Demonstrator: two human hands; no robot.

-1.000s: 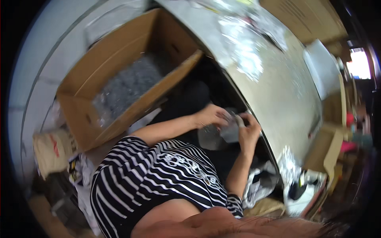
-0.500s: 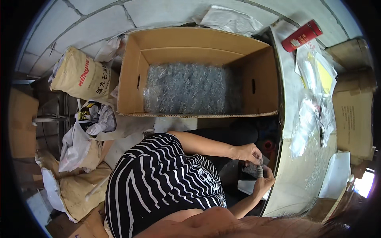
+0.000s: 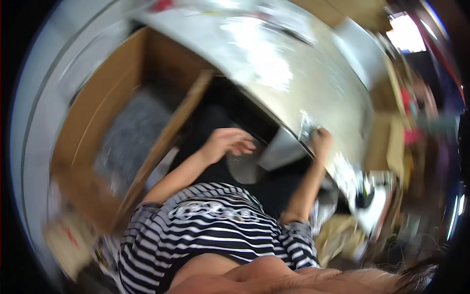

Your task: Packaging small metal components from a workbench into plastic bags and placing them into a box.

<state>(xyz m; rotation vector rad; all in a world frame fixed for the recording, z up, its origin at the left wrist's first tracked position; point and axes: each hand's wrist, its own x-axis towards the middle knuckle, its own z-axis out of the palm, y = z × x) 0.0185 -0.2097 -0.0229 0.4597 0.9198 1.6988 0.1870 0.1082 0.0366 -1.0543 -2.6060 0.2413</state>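
My left hand (image 3: 229, 145) hovers over my lap, to the right of the cardboard box (image 3: 170, 130). Its fingers are loosely bent and apart, and I see nothing in them. At the edge of the pale tabletop (image 3: 338, 105), my right hand (image 3: 321, 141) is closed at a crinkled piece of clear plastic (image 3: 306, 126). Motion blur hides just how the fingers grip it. Inside the cardboard box lies a mass of clear plastic pieces (image 3: 132, 134), smeared by the movement.
Between my hands a pale grey panel or bin (image 3: 284, 149) leans under the table edge. Shiny plastic film (image 3: 262, 54) lies across the tabletop. Cardboard boxes (image 3: 384, 142) stand beyond its right side, and another person (image 3: 416, 100) shows blurred further off.
My view has swung to the right, so the box appears further left and tilted. My hands, earlier together around a small greyish cylindrical thing, have parted; the right now reaches to the tabletop.
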